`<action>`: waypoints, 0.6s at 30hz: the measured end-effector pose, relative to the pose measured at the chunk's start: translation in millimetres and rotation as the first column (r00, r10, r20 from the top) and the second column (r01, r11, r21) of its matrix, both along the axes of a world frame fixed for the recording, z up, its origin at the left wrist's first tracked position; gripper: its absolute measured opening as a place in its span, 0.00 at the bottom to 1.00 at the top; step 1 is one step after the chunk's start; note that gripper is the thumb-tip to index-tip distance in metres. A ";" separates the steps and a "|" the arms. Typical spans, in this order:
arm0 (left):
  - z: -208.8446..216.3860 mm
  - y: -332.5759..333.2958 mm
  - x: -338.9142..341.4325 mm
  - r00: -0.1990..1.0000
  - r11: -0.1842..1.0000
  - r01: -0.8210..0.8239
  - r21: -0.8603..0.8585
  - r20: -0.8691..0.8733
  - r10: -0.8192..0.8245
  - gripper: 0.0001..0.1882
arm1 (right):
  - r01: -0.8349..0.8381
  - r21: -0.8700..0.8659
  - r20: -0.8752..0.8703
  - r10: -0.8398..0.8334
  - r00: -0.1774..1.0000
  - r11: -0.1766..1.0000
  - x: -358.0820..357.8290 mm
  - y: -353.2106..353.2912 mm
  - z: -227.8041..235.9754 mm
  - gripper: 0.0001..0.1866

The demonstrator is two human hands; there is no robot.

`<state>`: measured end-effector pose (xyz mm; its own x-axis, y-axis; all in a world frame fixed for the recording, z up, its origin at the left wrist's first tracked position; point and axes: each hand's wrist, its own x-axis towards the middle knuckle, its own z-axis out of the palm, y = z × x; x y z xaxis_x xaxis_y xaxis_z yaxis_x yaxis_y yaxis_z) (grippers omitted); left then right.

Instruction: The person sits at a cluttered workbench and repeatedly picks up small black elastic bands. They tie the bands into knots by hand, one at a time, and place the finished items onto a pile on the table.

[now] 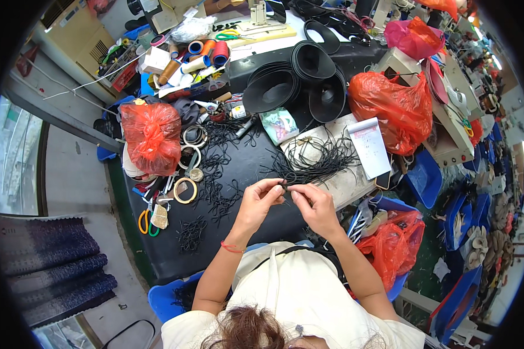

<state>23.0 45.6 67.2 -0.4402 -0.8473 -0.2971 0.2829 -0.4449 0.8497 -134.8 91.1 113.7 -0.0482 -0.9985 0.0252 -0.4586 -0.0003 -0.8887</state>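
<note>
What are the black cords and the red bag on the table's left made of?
Black cords: probably textile or elastic, matt, going by their thin, limp loops; rubber is possible.
Red bag: thin plastic film, glossy and translucent, judging by its crinkles and highlights.

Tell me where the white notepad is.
In the head view, the notepad lies right of centre, beside the loose black cords and just below a large red bag.

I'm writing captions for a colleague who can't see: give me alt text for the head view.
A person's left hand and right hand meet above a black table, pinching a small dark piece between them. A heap of black cords lies just beyond, beside a white notepad. Red plastic bags sit at both sides, with thread spools farther back.
</note>
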 end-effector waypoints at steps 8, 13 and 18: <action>11.9 3.7 -2.2 0.996 0.996 -0.067 0.059 -0.055 0.071 0.10 | -0.129 0.231 0.653 -0.056 0.755 0.964 6.3 3.0 -7.5 0.09; 11.8 8.4 -6.9 0.986 0.987 -0.162 0.006 -0.047 0.163 0.09 | 0.168 0.125 0.427 -0.206 0.880 0.978 17.4 5.2 -21.5 0.07; 12.5 18.7 -19.4 0.937 0.927 -0.309 -0.212 0.100 0.335 0.07 | 0.287 0.135 0.342 -0.317 0.885 0.948 27.9 2.2 -23.9 0.09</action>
